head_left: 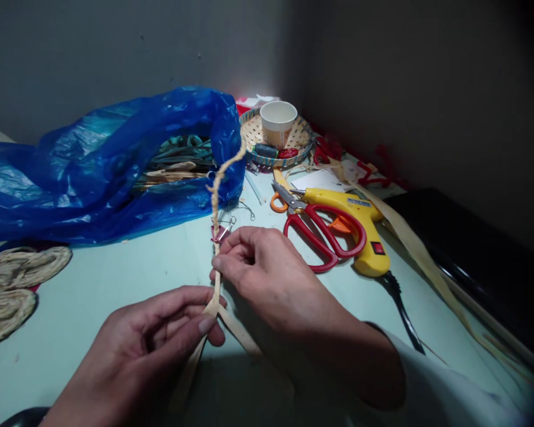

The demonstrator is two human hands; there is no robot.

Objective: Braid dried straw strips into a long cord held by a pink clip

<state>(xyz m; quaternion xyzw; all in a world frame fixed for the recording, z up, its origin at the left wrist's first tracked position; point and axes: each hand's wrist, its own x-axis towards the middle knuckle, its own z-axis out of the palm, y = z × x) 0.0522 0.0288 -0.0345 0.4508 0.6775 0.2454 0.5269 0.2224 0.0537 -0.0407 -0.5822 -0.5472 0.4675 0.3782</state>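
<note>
A pale braided cord of plant fibre (pixel 217 204) runs up the middle of the table, its far end bent over the mouth of a blue bag. A small binder clip (pixel 222 232) grips the cord just above my hands. My right hand (pixel 267 273) pinches the cord between thumb and fingers, right below the clip. Lower down, my left hand (pixel 173 335) closes thumb and fingers on the cord where it splits into flat strips. One loose strip (pixel 240 333) slants down to the right, and another hangs below my left hand.
Red-handled scissors (pixel 324 234) and a yellow glue gun (pixel 369 228) lie to the right, beside a black object (pixel 476 261). Behind stands a woven tray (pixel 302 133) bearing a paper cup (pixel 278 121). The blue plastic bag (pixel 93 178) and coiled woven pieces (pixel 22 267) occupy the left.
</note>
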